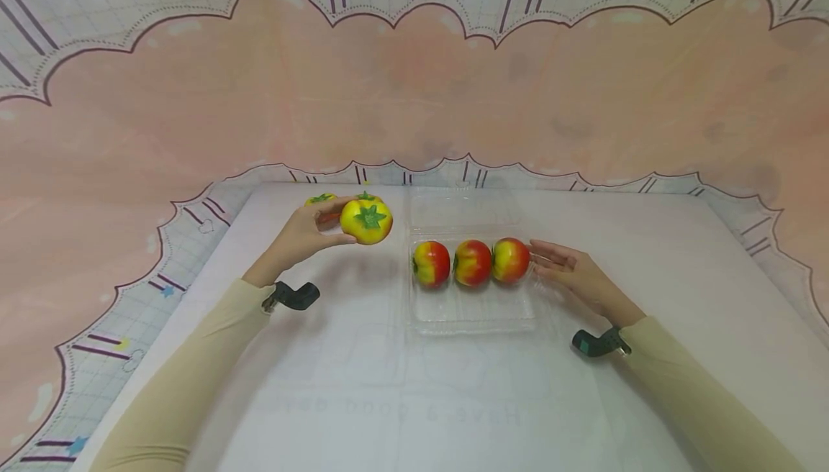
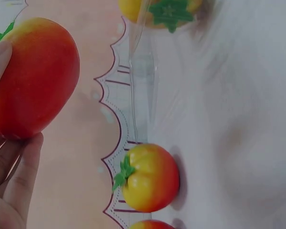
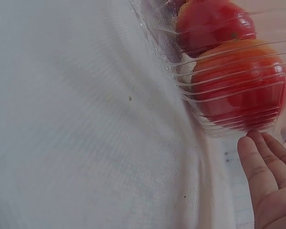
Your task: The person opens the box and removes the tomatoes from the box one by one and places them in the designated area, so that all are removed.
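Observation:
My left hand [image 1: 311, 231] holds a red-and-yellow fruit with a green leafy top [image 1: 366, 221] above the table, left of a clear plastic box [image 1: 473, 317]. In the left wrist view, the thumb and fingertips grip this glossy fruit [image 2: 43, 81] from opposite sides. Three similar fruits, a left one [image 1: 431, 264], a middle one [image 1: 473, 263] and a right one [image 1: 511, 260], lie in a row in the box. My right hand [image 1: 576, 274] is beside the box's right wall, fingers extended. Its fingertips [image 3: 248, 143] are close to the ribbed wall; contact is unclear.
Behind the left hand, another fruit [image 1: 320, 199] sits on the white table [image 1: 337, 378], partly hidden, with one more [image 1: 368, 196] behind the held fruit. The box's clear lid [image 1: 463, 209] lies folded back at the far side. A patterned pink curtain [image 1: 414, 98] hangs behind.

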A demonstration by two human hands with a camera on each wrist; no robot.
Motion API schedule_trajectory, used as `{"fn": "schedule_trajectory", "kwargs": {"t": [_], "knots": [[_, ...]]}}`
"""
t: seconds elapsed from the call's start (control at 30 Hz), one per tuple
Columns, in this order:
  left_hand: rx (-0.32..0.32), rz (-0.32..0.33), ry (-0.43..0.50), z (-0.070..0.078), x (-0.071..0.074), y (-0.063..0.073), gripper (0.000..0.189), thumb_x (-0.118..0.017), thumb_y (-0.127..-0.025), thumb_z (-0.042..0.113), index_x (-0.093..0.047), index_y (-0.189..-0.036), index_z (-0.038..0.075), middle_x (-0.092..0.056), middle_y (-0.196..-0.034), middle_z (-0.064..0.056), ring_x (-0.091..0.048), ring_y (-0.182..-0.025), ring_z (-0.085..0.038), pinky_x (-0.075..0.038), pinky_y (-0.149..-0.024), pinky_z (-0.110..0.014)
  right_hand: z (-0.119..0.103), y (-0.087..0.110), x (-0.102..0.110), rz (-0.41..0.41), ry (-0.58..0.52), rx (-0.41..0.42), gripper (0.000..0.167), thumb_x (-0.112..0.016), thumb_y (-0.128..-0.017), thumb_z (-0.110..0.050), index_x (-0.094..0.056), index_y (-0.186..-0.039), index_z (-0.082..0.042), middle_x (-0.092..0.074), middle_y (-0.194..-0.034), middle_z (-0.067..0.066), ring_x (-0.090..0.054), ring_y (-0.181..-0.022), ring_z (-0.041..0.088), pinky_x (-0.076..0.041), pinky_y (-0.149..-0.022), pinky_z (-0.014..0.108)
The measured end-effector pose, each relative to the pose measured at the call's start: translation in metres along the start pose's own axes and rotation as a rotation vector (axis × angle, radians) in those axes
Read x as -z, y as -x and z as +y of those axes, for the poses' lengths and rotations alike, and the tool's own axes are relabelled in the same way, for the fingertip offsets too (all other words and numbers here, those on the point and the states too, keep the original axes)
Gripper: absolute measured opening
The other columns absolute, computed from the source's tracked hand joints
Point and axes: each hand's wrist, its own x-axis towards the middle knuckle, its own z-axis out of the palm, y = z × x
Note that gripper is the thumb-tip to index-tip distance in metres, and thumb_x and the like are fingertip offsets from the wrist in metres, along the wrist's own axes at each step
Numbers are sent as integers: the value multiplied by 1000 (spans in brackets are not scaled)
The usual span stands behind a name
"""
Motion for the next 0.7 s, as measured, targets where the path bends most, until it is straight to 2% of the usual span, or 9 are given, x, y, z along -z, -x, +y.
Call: {"fn": "schedule_trajectory", "kwargs": {"t": [0.13, 0.3, 0.4, 0.6, 0.7], "knots": [[12, 19, 14, -7, 6, 1, 65, -76, -78, 14, -47, -136, 4, -48, -138, -17, -48, -128, -32, -43, -101, -38, 0, 1, 0, 4, 0, 5, 63, -59, -93, -22, -31, -145, -3, -30, -150, 23, -50, -124, 0, -47, -91, 12], [35, 49, 5, -15, 12, 2, 66, -74, -80, 17, -45, -138, 7, -47, -141, -16, -48, -129, -32, -44, -99, -36, -1, 2, -1, -1, -18, 16, 61, -58, -93, -19, -30, -145, -1, -30, -150, 23, -51, -122, -2, -47, -92, 12], [52, 75, -10, -19, 16, 4, 67, -74, -81, 20, -45, -139, 8, -47, -141, -16, -46, -129, -31, -44, -101, -38, -2, 2, -2, 2, -7, 11, 61, -57, -94, -19, -30, -145, -1, -31, -150, 23, -50, -126, 5, -47, -92, 12], [72, 137, -14, -31, 26, 7, 67, -74, -80, 21, -45, -139, 6, -48, -140, -15, -44, -131, -29, -40, -105, -37, -3, 3, -3, 12, 15, -6, 62, -58, -94, -21, -30, -146, -2, -32, -150, 21, -39, -134, 29, -46, -93, 14], [92, 174, -26, -38, 31, 8, 69, -74, -81, 23, -43, -140, 6, -48, -141, -15, -43, -133, -29, -39, -106, -37, -3, 3, -3, 13, 12, -6, 62, -58, -94, -21, -30, -146, -2, -32, -150, 21, -39, -135, 28, -47, -93, 14]]}}
